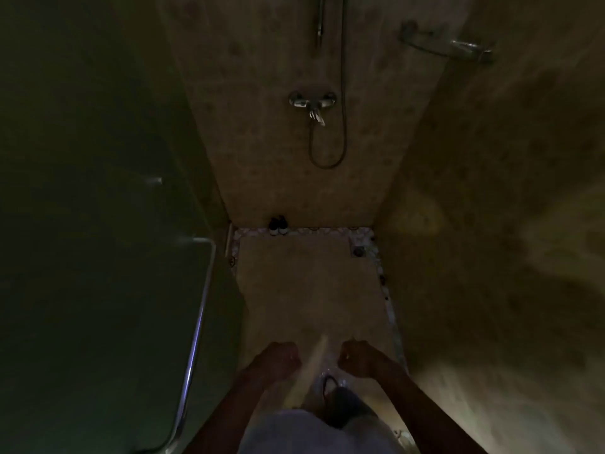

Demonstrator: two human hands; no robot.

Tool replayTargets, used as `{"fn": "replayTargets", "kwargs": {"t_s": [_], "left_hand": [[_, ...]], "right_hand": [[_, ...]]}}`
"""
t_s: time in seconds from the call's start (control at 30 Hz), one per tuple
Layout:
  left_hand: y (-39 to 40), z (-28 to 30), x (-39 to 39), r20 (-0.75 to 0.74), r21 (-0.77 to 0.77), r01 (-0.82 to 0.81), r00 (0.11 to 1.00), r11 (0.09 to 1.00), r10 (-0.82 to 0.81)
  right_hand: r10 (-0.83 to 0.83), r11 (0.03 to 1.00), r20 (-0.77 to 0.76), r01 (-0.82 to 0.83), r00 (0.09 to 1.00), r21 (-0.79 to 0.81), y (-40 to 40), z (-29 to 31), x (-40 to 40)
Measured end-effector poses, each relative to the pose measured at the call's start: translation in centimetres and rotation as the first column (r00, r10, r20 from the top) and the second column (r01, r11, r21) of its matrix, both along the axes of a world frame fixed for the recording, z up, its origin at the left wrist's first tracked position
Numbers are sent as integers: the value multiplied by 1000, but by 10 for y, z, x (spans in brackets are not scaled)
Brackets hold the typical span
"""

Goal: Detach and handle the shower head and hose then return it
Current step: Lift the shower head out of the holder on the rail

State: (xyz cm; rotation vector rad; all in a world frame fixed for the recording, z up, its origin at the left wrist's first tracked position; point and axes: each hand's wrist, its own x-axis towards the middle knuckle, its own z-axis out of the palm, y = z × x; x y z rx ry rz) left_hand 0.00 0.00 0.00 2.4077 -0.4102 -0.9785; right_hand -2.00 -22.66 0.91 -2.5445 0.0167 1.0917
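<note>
I see the hose [342,93] hanging far ahead of both fisted, empty hands, left hand [278,357] and right hand [358,357]. A mixer tap [312,101] sits on the wall beside it

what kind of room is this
Most likely a dim, tiled shower stall: a mixer tap on the far wall, a hose looping beneath it, and a floor drain in the corner.

The shower head is cut off by the top edge, only its hose [343,93] showing in dim blur.
</note>
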Motion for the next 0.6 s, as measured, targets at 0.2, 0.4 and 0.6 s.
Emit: {"fn": "replayTargets", "kwargs": {"t_s": [0.2,0.4,0.6], "left_hand": [[-9,-3,32,2,-28,-66,998,997,66],[-30,-12,88,133,35,-80,988,996,74],[-56,-32,155,246,84,-192,955,978,166]], "right_hand": [[-18,1000,-63,18,998,-9,-5,-1,36],[-66,998,-30,66,997,10,-20,-11,90],[-60,998,40,59,997,17,-51,-28,163]]}}
